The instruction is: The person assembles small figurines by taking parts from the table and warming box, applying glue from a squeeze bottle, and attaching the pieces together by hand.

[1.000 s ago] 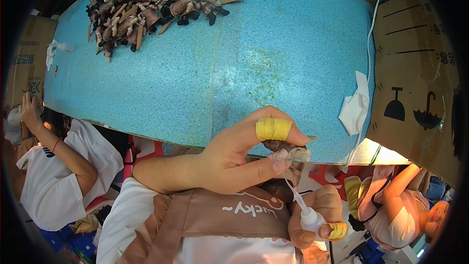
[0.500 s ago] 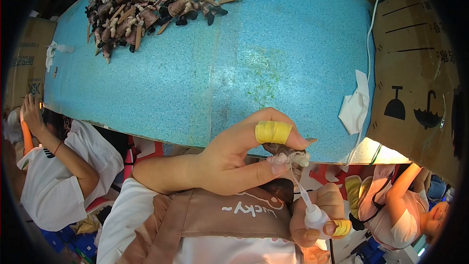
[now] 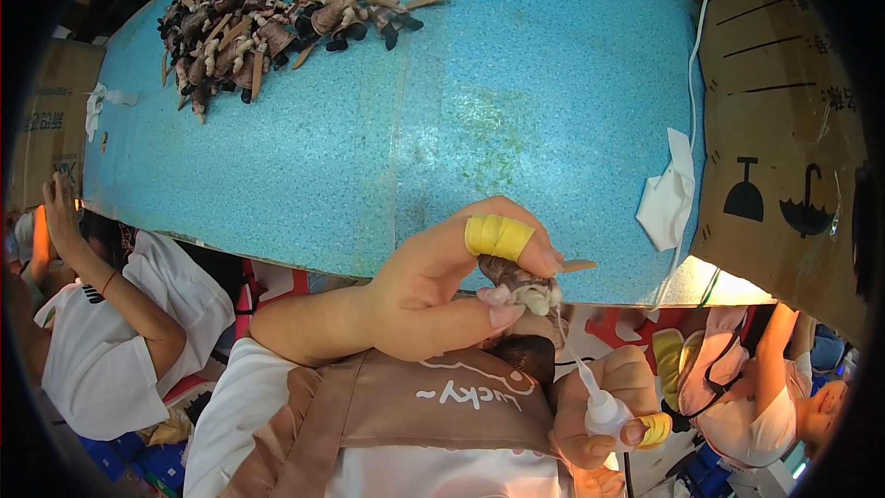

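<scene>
My left hand (image 3: 433,290) pinches a small brown figure piece (image 3: 518,282) with a pale end between thumb and forefinger; yellow tape wraps the forefinger. It is held just in front of the near edge of the blue table (image 3: 516,101). My right hand (image 3: 604,410), lower right with yellow tape on one finger, grips a small white squeeze bottle (image 3: 601,404). The bottle's thin nozzle points up toward the piece, its tip a little below it.
A pile of brown figure pieces (image 3: 267,14) lies at the table's far left. A crumpled white cloth (image 3: 668,198) hangs at the right edge beside a cardboard box (image 3: 784,129). Another person in a white shirt (image 3: 120,332) sits lower left; another person (image 3: 784,397) lower right.
The right hand with the bottle has shifted slightly down and right, so the nozzle tip sits lower under the piece. The left hand stays nearly still.
</scene>
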A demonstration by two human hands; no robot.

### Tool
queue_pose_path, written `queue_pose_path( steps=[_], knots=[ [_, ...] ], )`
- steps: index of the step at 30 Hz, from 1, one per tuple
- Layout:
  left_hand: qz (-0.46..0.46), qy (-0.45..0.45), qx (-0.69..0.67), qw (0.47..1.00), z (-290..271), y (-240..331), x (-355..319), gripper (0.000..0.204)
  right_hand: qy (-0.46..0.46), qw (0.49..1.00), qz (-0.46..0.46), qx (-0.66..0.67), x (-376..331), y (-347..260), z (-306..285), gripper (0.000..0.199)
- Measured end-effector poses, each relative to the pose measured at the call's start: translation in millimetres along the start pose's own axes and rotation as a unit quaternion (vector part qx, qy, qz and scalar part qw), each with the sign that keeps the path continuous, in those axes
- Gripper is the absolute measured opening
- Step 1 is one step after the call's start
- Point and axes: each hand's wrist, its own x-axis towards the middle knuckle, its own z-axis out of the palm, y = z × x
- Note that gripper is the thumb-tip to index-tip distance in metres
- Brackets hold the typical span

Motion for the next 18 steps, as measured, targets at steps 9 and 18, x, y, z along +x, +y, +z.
queue_pose_path(
  steps=[9,18],
  knots=[
    [0.003,-0.009,-0.021,1.000,0.8,-0.9,0.8,0.025,-0.025,0.999,0.028,0.024,1.3,-0.5,0.1,0.029],
    [-0.006,-0.001,-0.029,1.000,0.3,0.5,0.5,0.025,0.042,0.999,-0.001,0.003,4.3,4.1,5.5,0.017]
  ],
)
